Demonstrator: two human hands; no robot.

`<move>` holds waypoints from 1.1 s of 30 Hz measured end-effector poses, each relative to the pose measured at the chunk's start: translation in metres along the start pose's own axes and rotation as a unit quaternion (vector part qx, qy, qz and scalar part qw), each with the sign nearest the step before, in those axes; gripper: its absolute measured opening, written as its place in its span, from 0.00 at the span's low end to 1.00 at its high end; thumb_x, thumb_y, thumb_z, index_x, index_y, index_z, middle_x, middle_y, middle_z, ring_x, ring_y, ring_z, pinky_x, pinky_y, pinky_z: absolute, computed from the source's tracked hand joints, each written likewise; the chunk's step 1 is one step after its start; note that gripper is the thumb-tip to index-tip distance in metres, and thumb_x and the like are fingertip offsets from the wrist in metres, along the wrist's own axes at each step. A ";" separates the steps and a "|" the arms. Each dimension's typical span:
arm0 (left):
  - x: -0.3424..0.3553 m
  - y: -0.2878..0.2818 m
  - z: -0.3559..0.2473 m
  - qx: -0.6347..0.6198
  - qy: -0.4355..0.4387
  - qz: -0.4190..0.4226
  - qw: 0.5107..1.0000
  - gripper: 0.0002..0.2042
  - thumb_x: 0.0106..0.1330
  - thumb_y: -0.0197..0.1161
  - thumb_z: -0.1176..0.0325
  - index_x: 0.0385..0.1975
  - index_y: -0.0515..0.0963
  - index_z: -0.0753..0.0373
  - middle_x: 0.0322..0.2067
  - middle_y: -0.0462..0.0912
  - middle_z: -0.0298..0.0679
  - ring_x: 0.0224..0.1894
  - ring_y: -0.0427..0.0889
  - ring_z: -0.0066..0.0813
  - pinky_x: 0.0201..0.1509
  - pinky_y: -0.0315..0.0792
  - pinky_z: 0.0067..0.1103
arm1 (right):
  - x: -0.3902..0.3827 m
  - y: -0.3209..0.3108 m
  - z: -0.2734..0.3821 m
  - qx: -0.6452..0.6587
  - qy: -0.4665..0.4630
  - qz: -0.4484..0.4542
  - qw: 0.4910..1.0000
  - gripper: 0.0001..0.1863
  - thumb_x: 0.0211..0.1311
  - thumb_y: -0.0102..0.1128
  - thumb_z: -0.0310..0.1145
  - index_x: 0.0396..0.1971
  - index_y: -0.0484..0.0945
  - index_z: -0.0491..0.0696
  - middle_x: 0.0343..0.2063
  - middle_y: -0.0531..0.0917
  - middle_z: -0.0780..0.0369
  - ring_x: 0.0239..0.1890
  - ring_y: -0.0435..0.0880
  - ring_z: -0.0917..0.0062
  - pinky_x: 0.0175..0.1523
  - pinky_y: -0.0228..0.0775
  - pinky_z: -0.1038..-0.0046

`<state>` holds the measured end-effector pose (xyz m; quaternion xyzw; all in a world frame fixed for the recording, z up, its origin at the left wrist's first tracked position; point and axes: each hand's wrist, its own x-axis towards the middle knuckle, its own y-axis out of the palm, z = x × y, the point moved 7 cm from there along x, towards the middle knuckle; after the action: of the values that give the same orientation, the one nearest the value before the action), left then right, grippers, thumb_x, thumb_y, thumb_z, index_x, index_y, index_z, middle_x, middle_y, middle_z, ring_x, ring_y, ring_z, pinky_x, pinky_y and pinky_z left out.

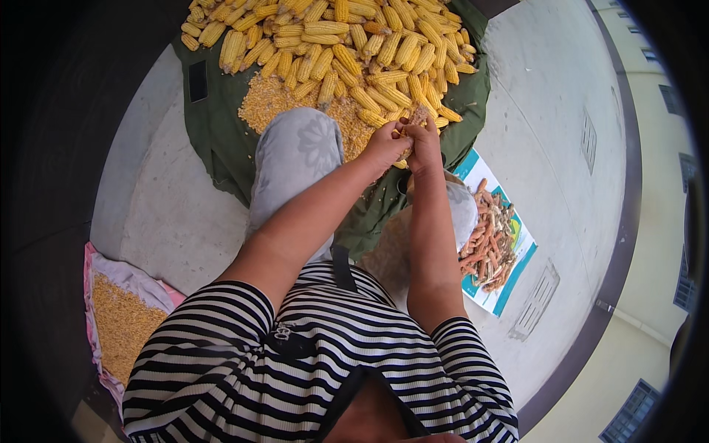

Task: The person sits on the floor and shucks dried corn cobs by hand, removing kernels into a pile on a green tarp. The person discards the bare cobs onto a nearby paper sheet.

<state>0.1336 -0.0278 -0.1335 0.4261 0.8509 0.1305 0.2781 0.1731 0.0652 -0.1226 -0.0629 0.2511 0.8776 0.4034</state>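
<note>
The left hand [382, 148] and right hand [425, 145] meet, fingers curled around a cob [419, 116], at the near right edge of the ears [326, 40] piled on the green sheet [214, 140]; loose kernels [272, 101] lie to the left.

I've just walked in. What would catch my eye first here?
Probably the big heap of bright yellow corn cobs at the top, piled on a dark green cloth. Next, the person's bare left hand and bare right hand, close together at the heap's lower right edge. Then the reddish-brown stripped cobs on a white-and-teal sheet at right.
</note>
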 end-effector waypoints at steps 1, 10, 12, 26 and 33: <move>0.001 0.001 0.001 -0.006 0.000 0.002 1.000 0.15 0.62 0.62 0.66 0.47 0.70 0.58 0.33 0.74 0.29 0.35 0.75 0.19 0.31 0.71 0.21 | 0.000 -0.001 0.001 -0.030 -0.021 0.001 0.999 0.23 0.60 0.55 0.24 0.56 0.66 0.43 0.35 0.78 0.59 0.31 0.80 0.73 0.33 0.76 0.72; 0.000 0.000 0.002 0.017 0.047 -0.051 0.997 0.19 0.63 0.63 0.70 0.53 0.68 0.60 0.37 0.75 0.31 0.37 0.75 0.19 0.32 0.71 0.20 | 0.017 -0.018 -0.010 -0.030 0.006 -0.027 0.999 0.16 0.68 0.52 0.38 0.50 0.69 0.46 0.34 0.78 0.59 0.32 0.79 0.74 0.33 0.74 0.71; -0.002 -0.004 -0.004 0.009 0.063 -0.047 0.997 0.22 0.62 0.63 0.71 0.56 0.67 0.60 0.37 0.74 0.31 0.36 0.74 0.19 0.33 0.71 0.20 | 0.007 -0.002 -0.008 0.075 0.044 0.001 0.996 0.16 0.70 0.47 0.43 0.48 0.70 0.48 0.34 0.79 0.58 0.32 0.79 0.72 0.33 0.74 0.69; -0.017 0.010 -0.016 -0.074 -0.062 -0.006 0.995 0.19 0.69 0.57 0.54 0.52 0.74 0.62 0.47 0.77 0.35 0.47 0.74 0.22 0.46 0.71 0.26 | -0.003 0.003 -0.009 0.117 0.072 0.040 0.990 0.20 0.71 0.40 0.42 0.51 0.71 0.44 0.40 0.81 0.52 0.40 0.80 0.63 0.50 0.75 0.63; 0.000 -0.002 0.000 -0.049 -0.009 -0.086 0.995 0.22 0.70 0.54 0.49 0.50 0.75 0.63 0.46 0.78 0.36 0.49 0.74 0.27 0.54 0.66 0.25 | -0.005 0.002 -0.030 0.077 0.067 -0.033 0.994 0.19 0.70 0.45 0.40 0.52 0.72 0.44 0.41 0.81 0.55 0.43 0.80 0.67 0.52 0.73 0.65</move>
<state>0.1322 -0.0287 -0.1344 0.3383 0.8744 0.1443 0.3166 0.1726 0.0459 -0.1458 -0.0989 0.3418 0.8356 0.4185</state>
